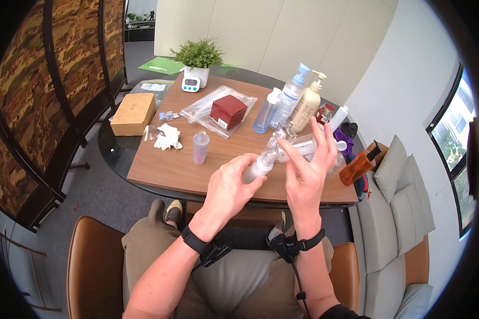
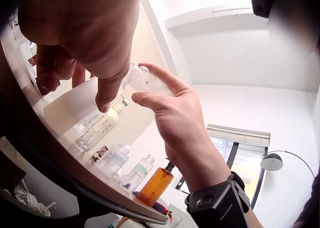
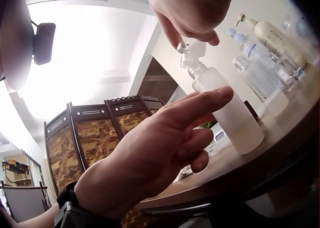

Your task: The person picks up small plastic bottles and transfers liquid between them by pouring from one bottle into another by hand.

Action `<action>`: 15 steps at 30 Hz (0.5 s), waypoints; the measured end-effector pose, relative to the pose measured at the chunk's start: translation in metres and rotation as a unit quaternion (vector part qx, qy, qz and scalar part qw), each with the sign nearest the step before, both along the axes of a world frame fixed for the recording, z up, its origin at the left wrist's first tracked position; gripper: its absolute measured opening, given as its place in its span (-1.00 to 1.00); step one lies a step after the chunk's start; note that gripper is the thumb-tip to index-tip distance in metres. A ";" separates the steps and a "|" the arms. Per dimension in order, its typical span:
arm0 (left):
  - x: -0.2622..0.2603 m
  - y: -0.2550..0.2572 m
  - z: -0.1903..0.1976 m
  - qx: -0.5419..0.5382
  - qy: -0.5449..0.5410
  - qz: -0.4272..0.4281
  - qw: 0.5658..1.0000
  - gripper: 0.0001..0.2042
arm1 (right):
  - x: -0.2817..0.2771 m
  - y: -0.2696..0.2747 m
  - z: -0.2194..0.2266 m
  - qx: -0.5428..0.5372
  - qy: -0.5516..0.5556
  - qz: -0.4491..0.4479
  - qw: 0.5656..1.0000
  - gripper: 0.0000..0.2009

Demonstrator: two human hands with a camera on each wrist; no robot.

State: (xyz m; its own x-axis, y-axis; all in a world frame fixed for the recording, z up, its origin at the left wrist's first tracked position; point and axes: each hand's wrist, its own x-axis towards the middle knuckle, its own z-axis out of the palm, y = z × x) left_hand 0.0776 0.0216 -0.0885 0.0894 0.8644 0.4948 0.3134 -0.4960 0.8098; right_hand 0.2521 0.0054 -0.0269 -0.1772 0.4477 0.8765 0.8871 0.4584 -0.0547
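A frosted, whitish bottle [image 1: 257, 169] is gripped by my left hand [image 1: 228, 187], tilted over the table's near side. In the right wrist view this bottle [image 3: 231, 119] has pale liquid low inside and a threaded neck without a cap. The fingertips of my right hand [image 1: 307, 178] pinch a small clear container [image 3: 194, 49], whose threaded neck is at the frosted bottle's mouth. Whether the two necks touch, I cannot tell. In the left wrist view my left hand [image 2: 82, 30] is near the camera, with my right hand [image 2: 177, 120] beyond it.
A lidded cup [image 1: 200, 148], crumpled tissue [image 1: 167, 137] and dark red box [image 1: 228, 112] lie left and behind. Pump bottles, including a cream one [image 1: 306, 109], stand at the back right. An amber bottle [image 1: 356, 169] is by the right edge. A cardboard box [image 1: 132, 114] is far left.
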 end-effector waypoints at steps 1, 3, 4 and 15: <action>0.000 0.000 0.000 0.000 -0.001 0.000 1.000 -0.57 | 0.000 0.000 0.000 0.002 0.000 0.000 1.000 -0.47; 0.000 -0.001 0.001 0.001 0.002 0.001 1.000 -0.57 | -0.001 0.001 0.000 0.005 0.003 0.004 1.000 -0.47; 0.001 -0.001 0.001 0.001 0.001 0.002 1.000 -0.57 | -0.001 0.001 0.000 0.008 0.006 0.007 1.000 -0.47; 0.002 0.000 0.000 0.001 0.008 0.004 1.000 -0.57 | -0.002 0.001 -0.002 0.011 0.012 0.004 1.000 -0.43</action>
